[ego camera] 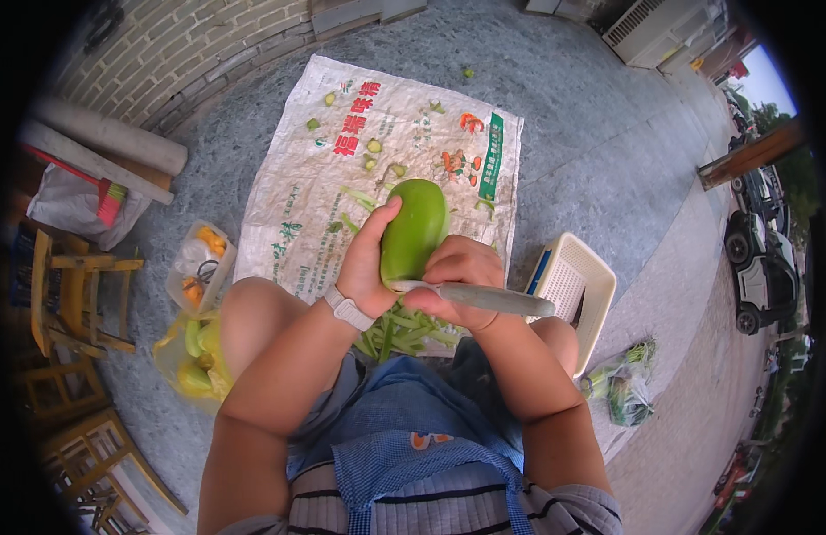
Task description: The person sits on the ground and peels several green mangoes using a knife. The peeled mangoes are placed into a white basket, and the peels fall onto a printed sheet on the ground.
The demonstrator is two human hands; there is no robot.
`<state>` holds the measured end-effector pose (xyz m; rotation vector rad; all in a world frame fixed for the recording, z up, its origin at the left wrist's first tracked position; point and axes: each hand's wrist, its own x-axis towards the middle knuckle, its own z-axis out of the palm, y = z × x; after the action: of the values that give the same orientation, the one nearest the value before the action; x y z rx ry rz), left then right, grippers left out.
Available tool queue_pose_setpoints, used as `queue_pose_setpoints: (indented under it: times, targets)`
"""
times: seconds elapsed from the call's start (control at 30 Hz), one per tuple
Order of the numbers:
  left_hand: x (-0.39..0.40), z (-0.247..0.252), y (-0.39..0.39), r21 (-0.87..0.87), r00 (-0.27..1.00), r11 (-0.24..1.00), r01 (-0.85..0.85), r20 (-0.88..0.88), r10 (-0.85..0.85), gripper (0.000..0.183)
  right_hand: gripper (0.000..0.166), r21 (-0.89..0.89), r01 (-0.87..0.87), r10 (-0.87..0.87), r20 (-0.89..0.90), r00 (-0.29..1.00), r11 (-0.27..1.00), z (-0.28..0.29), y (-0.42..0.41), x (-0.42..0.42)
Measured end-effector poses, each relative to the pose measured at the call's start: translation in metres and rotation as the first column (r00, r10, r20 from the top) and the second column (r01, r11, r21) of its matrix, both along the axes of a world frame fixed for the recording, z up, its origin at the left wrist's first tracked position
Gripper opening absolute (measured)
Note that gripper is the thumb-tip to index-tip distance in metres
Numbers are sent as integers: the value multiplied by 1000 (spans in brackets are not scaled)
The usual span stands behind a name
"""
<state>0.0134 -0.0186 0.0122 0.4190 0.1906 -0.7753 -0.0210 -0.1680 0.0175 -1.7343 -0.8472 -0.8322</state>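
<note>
My left hand (368, 257), with a pale watch at its wrist, grips a large smooth green gourd-like vegetable (416, 227) from the side. In my right hand (463, 274) is a knife or peeler with a long grey handle (500, 298); its metal end touches the lower end of the vegetable, and its exact edge is hidden. Beneath both hands a printed white woven sack (279, 180) lies flat on the ground. Green peel strips (403, 331) are heaped on it between my legs, and small cut-off ends (374, 146) are scattered further up.
To the right stand a cream plastic basket (603, 274) and bagged green vegetables (630, 398). On the left are a plastic container (202, 267) with scissors and orange items, a yellow bag of vegetables (185, 361), and a wooden stool (42, 294). A brick wall (185, 53) rises beyond.
</note>
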Motion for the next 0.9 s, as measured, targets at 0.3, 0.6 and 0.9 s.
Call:
queue_pose_setpoints:
  times: [0.3, 0.6, 0.9]
  targets:
    - [-6, 5, -2, 219, 964, 968, 123, 205, -169, 48, 31, 34, 359, -182, -815, 550, 933, -52, -52, 55]
    - [4, 3, 6, 71, 991, 997, 37, 127, -45, 44, 32, 259, 500, -321, -512, 797, 827, -17, -40, 33]
    - [-1, -2, -3, 75, 1000, 997, 11, 22, -13, 40, 31, -76, -19, 17, -30, 999, 997, 2, -7, -3]
